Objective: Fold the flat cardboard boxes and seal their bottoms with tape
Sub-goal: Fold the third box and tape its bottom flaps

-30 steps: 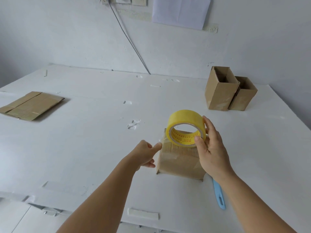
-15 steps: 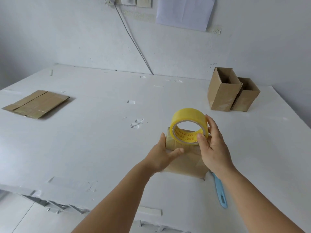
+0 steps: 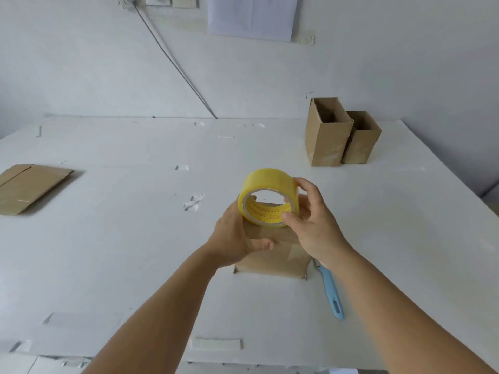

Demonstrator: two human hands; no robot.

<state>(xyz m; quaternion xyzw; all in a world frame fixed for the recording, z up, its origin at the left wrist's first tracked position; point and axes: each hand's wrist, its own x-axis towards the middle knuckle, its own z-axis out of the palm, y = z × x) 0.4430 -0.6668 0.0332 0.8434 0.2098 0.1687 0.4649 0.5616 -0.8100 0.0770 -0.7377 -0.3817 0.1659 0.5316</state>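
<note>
The box (image 3: 272, 255) stood bottom-up at the table's (image 3: 108, 238) near middle, the tape roll (image 3: 267, 197) on edge over its far end, pinched from 3 o'clock by the right hand (image 3: 310, 225), while the left hand (image 3: 237, 238) gripped the box at 9 o'clock.

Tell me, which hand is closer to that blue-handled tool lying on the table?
The right hand. It holds the yellow tape roll just above the blue-handled tool, whose tip runs under its wrist. The left hand grips the box on its far side.
</note>
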